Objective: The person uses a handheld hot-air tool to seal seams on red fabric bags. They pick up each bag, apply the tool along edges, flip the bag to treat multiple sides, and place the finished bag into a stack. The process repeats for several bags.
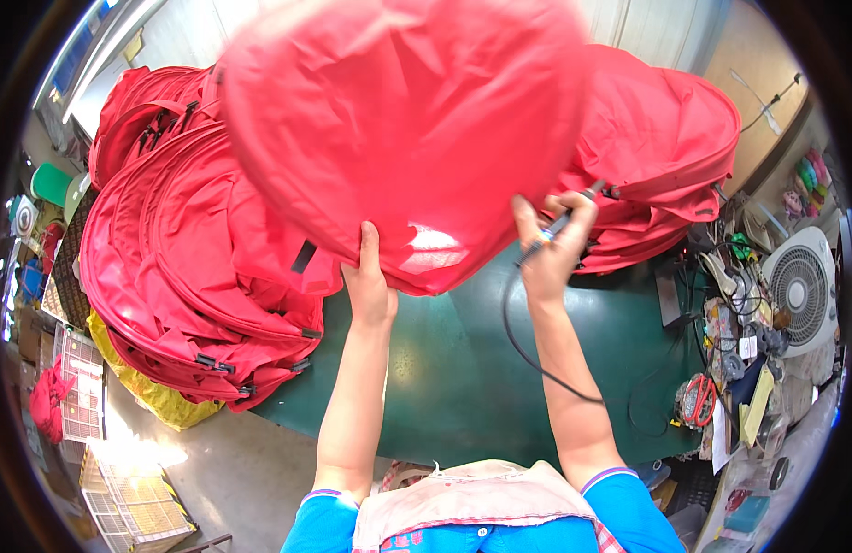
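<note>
A large red fabric bag piece with a rounded, piped edge is held up before me, over the green table. My left hand grips its lower edge, thumb on the front and fingers hidden behind. In my right hand is a dark pen-shaped corded tool, its tip pointing up and to the right. The thumb of that hand lies close to the red piece's right edge; whether it touches, I cannot tell. From the tool a thin black cord loops down past my right forearm.
Red bag pieces with black buckles form a pile on the left and another pile at the back right. The green tabletop lies beneath my arms. Along the right edge stand a grey fan, red-handled scissors and tangled cables.
</note>
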A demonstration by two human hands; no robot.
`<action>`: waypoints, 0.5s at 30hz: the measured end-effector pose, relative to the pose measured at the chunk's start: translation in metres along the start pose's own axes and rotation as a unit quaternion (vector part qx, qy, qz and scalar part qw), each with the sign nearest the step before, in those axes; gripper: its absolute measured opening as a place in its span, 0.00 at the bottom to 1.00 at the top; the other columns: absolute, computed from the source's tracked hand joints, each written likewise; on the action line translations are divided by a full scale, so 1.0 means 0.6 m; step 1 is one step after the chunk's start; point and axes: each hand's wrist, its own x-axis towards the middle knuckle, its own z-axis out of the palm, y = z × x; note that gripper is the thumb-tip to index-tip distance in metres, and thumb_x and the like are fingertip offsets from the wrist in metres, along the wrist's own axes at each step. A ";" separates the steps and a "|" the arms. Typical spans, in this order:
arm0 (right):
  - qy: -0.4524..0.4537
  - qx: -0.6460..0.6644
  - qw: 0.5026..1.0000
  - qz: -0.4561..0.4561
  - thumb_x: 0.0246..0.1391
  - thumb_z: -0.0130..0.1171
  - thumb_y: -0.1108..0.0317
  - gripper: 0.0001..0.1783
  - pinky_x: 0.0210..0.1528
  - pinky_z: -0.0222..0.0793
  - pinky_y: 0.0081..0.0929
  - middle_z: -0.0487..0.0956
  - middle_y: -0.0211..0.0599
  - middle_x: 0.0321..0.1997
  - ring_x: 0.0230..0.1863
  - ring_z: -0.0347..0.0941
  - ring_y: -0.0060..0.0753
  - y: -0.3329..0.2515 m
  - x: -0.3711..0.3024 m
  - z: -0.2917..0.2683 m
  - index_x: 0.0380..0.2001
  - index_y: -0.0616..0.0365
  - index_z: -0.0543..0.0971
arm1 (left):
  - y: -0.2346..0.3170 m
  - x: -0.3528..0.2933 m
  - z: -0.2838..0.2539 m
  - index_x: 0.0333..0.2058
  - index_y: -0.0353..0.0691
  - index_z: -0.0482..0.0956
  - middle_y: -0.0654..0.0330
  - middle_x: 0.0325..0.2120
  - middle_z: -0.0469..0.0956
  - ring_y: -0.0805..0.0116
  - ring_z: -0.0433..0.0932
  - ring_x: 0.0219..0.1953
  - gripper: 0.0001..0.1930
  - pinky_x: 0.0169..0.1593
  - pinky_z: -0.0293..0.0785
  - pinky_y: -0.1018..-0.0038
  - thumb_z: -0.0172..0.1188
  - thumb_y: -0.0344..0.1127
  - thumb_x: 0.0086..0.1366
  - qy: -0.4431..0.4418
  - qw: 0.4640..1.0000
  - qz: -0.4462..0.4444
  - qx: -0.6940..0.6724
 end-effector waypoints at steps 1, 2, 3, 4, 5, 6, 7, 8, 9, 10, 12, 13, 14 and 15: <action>-0.036 -0.028 0.999 0.017 0.54 0.74 0.72 0.25 0.36 0.63 0.16 0.66 0.23 0.34 0.31 0.61 0.15 0.026 0.009 0.007 0.42 0.53 0.65 | -0.009 0.005 -0.007 0.62 0.38 0.68 0.58 0.58 0.74 0.64 0.74 0.60 0.22 0.62 0.74 0.62 0.57 0.43 0.75 0.040 0.997 -0.064 -0.022; -0.065 -0.022 0.993 0.092 0.53 0.75 0.72 0.25 0.33 0.59 0.16 0.64 0.22 0.33 0.32 0.57 0.14 0.045 0.010 0.012 0.43 0.55 0.66 | -0.013 0.008 -0.017 0.60 0.38 0.71 0.57 0.56 0.76 0.63 0.74 0.60 0.22 0.62 0.75 0.62 0.58 0.44 0.74 0.046 0.990 -0.129 -0.046; -0.086 -0.023 0.995 0.050 0.52 0.75 0.72 0.25 0.32 0.58 0.16 0.63 0.21 0.31 0.31 0.57 0.14 0.060 0.014 0.019 0.42 0.55 0.66 | -0.018 0.007 -0.023 0.60 0.37 0.71 0.57 0.55 0.77 0.63 0.74 0.60 0.22 0.62 0.74 0.62 0.59 0.44 0.74 0.019 0.983 -0.170 -0.067; -0.096 -0.049 0.991 0.076 0.52 0.76 0.71 0.25 0.31 0.57 0.16 0.62 0.20 0.29 0.29 0.56 0.14 0.069 0.017 0.025 0.41 0.55 0.66 | -0.018 0.004 -0.031 0.59 0.36 0.71 0.57 0.54 0.77 0.62 0.74 0.61 0.23 0.63 0.73 0.62 0.60 0.44 0.73 0.046 0.970 -0.225 -0.083; -0.120 -0.056 0.990 0.040 0.51 0.76 0.70 0.25 0.31 0.57 0.17 0.62 0.20 0.28 0.29 0.56 0.15 0.074 0.018 0.031 0.41 0.55 0.66 | -0.020 -0.001 -0.035 0.60 0.35 0.71 0.57 0.54 0.78 0.62 0.74 0.61 0.24 0.63 0.72 0.62 0.61 0.42 0.72 -0.047 0.971 -0.231 -0.037; -0.128 -0.071 0.989 0.023 0.51 0.77 0.70 0.25 0.30 0.56 0.17 0.61 0.19 0.27 0.28 0.55 0.15 0.075 0.021 0.039 0.40 0.55 0.67 | -0.020 -0.007 -0.037 0.61 0.35 0.70 0.58 0.53 0.78 0.62 0.74 0.61 0.25 0.64 0.72 0.62 0.62 0.41 0.71 -0.112 0.968 -0.223 -0.001; -0.149 -0.064 0.987 0.003 0.51 0.77 0.68 0.25 0.29 0.56 0.18 0.60 0.19 0.26 0.27 0.54 0.16 0.073 0.022 0.048 0.39 0.55 0.67 | -0.020 -0.010 -0.038 0.63 0.36 0.69 0.57 0.53 0.78 0.63 0.73 0.62 0.28 0.65 0.70 0.63 0.66 0.34 0.66 -0.156 0.950 -0.270 0.019; -0.175 -0.071 0.982 -0.010 0.50 0.77 0.66 0.25 0.29 0.57 0.19 0.61 0.20 0.26 0.26 0.55 0.16 0.068 0.023 0.058 0.39 0.55 0.67 | -0.023 -0.015 -0.036 0.61 0.38 0.70 0.58 0.53 0.78 0.64 0.75 0.59 0.30 0.63 0.71 0.65 0.70 0.27 0.60 -0.157 0.954 -0.254 0.024; -0.200 -0.082 0.976 0.014 0.49 0.78 0.66 0.26 0.29 0.57 0.20 0.61 0.21 0.25 0.27 0.55 0.17 0.063 0.025 0.067 0.39 0.55 0.68 | -0.024 -0.015 -0.035 0.59 0.37 0.72 0.58 0.52 0.79 0.65 0.76 0.57 0.30 0.62 0.72 0.65 0.73 0.27 0.58 -0.125 0.951 -0.279 0.056; -0.231 -0.065 0.970 -0.034 0.49 0.78 0.65 0.26 0.29 0.58 0.20 0.61 0.22 0.25 0.27 0.56 0.17 0.056 0.025 0.074 0.39 0.55 0.68 | -0.028 -0.016 -0.032 0.56 0.36 0.74 0.58 0.51 0.79 0.66 0.78 0.55 0.30 0.60 0.73 0.66 0.75 0.27 0.55 -0.153 0.949 -0.271 0.042; -0.230 -0.084 0.969 0.011 0.58 0.70 0.65 0.18 0.32 0.65 0.21 0.69 0.28 0.28 0.29 0.65 0.19 0.036 0.022 0.075 0.40 0.56 0.68 | -0.031 -0.011 -0.031 0.56 0.36 0.74 0.59 0.50 0.80 0.67 0.79 0.53 0.29 0.59 0.74 0.67 0.75 0.28 0.56 -0.132 0.951 -0.263 0.095; -0.211 -0.084 0.974 -0.006 0.61 0.65 0.66 0.15 0.33 0.67 0.22 0.72 0.31 0.30 0.29 0.68 0.20 0.025 0.015 0.068 0.41 0.57 0.68 | -0.032 -0.008 -0.032 0.56 0.36 0.74 0.59 0.49 0.80 0.67 0.79 0.53 0.29 0.58 0.75 0.67 0.75 0.29 0.56 -0.133 0.953 -0.249 0.108; -0.194 -0.079 0.977 -0.037 0.65 0.61 0.67 0.12 0.34 0.69 0.23 0.74 0.33 0.31 0.30 0.71 0.20 0.012 0.006 0.055 0.41 0.58 0.68 | -0.033 -0.005 -0.034 0.56 0.36 0.74 0.59 0.49 0.81 0.67 0.80 0.52 0.29 0.57 0.75 0.67 0.75 0.30 0.57 -0.140 0.950 -0.253 0.116; -0.154 0.079 0.985 -0.006 0.68 0.55 0.71 0.11 0.34 0.74 0.29 0.81 0.44 0.34 0.29 0.78 0.30 -0.001 -0.010 0.046 0.49 0.60 0.66 | -0.034 -0.003 -0.037 0.56 0.36 0.74 0.59 0.49 0.81 0.67 0.80 0.52 0.29 0.57 0.76 0.68 0.75 0.30 0.57 -0.141 0.948 -0.256 0.125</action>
